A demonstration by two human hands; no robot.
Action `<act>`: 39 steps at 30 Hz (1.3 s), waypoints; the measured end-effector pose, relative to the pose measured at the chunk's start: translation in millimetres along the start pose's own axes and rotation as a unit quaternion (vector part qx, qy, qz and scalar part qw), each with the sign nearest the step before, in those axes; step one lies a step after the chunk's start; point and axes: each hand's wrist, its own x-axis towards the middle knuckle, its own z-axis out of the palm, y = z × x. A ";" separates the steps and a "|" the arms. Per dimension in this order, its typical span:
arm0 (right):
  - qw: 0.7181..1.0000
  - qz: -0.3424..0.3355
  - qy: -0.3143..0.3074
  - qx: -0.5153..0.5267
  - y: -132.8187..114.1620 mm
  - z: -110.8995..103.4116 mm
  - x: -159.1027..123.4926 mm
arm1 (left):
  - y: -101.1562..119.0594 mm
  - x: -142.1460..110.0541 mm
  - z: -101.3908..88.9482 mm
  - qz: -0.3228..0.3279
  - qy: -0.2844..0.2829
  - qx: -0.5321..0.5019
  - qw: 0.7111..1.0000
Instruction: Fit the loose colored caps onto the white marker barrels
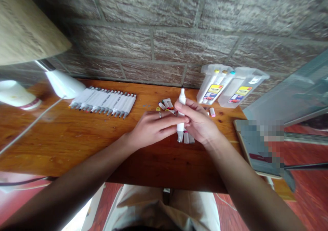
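A white marker (181,103) stands upright between my hands above the desk, its dark tip bare at the top and a grey end below. My right hand (200,121) grips it from the right, thumb across the barrel. From the left, my left hand (151,126), with a ring on one finger, closes its fingers on the lower barrel. Behind and beneath the hands lie several loose marker caps (167,103), partly hidden by the fingers. More caps (189,137) lie just right of the marker's lower end.
Uncapped markers (105,101) lie in a row at the left, beside a lamp (63,82) and a paper cup (19,94). Two clear marker boxes (214,85) (239,89) stand by the wall; the left one holds several markers. A tablet (258,149) lies at the desk's right edge.
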 end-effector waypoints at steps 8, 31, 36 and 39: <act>1.000 0.006 0.002 0.014 0.4 0.4 0.7 | 0.5 0.6 2.7 0.006 0.015 0.003 1.000; 1.000 0.003 -0.001 0.001 0.6 -2.5 -0.3 | 0.6 -0.9 0.1 -0.028 0.002 0.019 0.999; 1.000 0.001 -0.002 -0.007 1.6 -2.8 0.0 | 2.1 -0.3 -0.2 -0.025 -0.003 0.029 0.999; 1.000 0.003 0.003 -0.016 1.5 -2.4 -0.1 | 2.2 -0.2 0.7 -0.025 0.007 0.023 0.999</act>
